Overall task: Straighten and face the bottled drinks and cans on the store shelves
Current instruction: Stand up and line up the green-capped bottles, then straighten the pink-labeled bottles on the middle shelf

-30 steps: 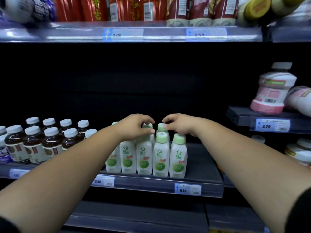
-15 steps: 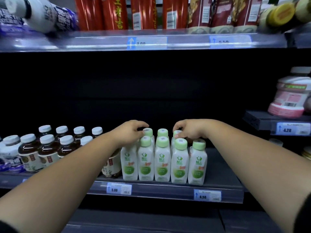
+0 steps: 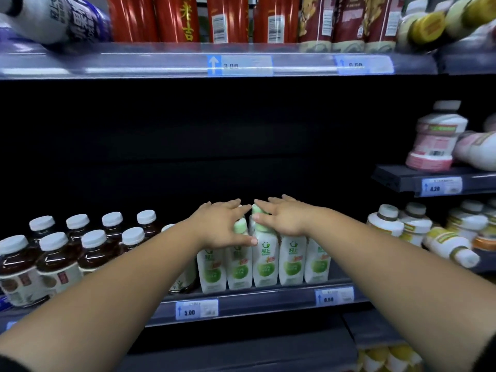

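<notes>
White bottles (image 3: 264, 260) with pale green caps and green labels stand in a tight front row on the shelf (image 3: 268, 299). The left hand (image 3: 222, 226) and right hand (image 3: 284, 218) rest spread open across their tops.

bare forearms, dark sleeves (edges only), no jewellery

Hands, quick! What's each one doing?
Left hand: open, fingers spread over the green-capped bottles.
Right hand: open, resting on the same bottles' tops, gripping nothing.
</notes>
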Available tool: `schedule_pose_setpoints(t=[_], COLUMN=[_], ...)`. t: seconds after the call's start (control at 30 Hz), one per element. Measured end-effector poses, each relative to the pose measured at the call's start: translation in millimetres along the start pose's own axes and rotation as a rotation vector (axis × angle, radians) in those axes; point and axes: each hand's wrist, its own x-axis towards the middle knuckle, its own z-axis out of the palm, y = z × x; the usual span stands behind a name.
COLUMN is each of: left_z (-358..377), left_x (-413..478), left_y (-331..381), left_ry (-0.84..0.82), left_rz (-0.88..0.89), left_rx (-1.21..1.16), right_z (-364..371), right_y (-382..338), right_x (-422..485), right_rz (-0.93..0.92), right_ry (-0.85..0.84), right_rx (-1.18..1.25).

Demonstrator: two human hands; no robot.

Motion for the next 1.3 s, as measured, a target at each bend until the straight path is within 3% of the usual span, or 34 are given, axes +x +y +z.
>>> schedule_pose_setpoints(t=[0.13, 0.33, 0.57, 1.0, 1.3], left_z=[-12, -15, -17, -28, -74], left_x=[-1, 1, 5, 36, -3], left_y=[3, 25, 105, 341, 319], left_ry=[0.069, 0.171, 0.21, 0.274, 0.336], left_rz=[0.073, 0.138, 0.234, 0.37, 0.173], left_rx=[-0.058, -0.185, -0.205, -0.374, -0.39], right_z=[0, 7, 8, -4, -37], right_y=[2, 25, 85, 263, 232], right_x=[-17, -53, -118, -277, -258], right_rz=[-0.025, -0.036, -0.001, 0.142, -0.095], right_ry=[0.16, 0.336, 0.512, 0.521, 0.553], right_rx=[-0.009, 0.183, 0.222, 0.296, 0.421])
